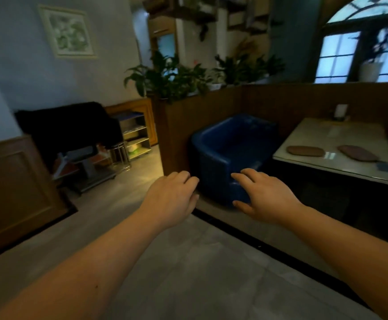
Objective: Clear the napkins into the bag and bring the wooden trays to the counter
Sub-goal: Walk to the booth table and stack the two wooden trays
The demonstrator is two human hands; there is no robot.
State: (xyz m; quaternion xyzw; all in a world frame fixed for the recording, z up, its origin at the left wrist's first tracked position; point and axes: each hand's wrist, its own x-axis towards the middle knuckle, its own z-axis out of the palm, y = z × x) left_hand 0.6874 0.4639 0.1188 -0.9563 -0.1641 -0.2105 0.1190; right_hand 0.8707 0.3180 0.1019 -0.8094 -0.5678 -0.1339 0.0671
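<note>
Two flat oval wooden trays lie on a pale glossy table [304, 132] at the right: one tray [305, 150] nearer the table's left edge, the other tray [357, 153] to its right. My left hand [173, 196] and my right hand [263, 195] are stretched out in front of me over the floor, palms down, fingers loosely apart, holding nothing. Both hands are well short of the table. No napkins or bag can be made out in this blurred view.
A blue armchair [230, 155] stands between my hands and the table, against a wooden partition [181, 125] topped with potted plants [165, 77]. A dark chair [72, 130] and a shelf unit [135, 135] stand at the left. A raised floor step [234, 232] runs diagonally.
</note>
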